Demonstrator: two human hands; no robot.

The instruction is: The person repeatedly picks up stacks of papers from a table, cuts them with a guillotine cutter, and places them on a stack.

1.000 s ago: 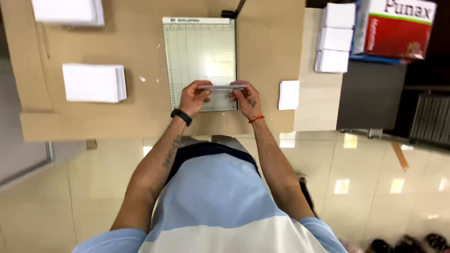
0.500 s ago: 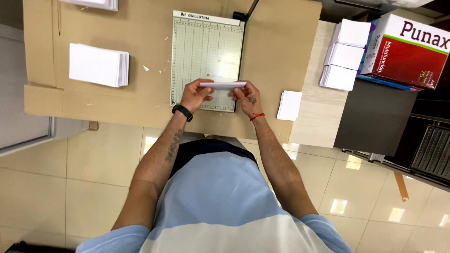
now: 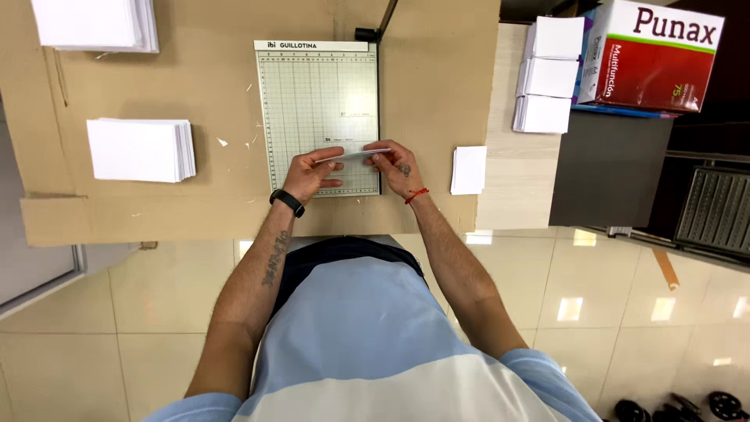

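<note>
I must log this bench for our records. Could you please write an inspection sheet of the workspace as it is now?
Surface: brown cardboard-covered table, small paper scraps near the cutter.
Job's things: slim stack of white cards held over the paper cutter, whose blade arm is raised.
Clutter: two white paper stacks at left, one small white stack at right.
Grippers: left hand and right hand each pinch one end of the cards.
Cables: nothing seen.
Surroundings: red and white box, white packs on a side table, glossy tiled floor.
</note>
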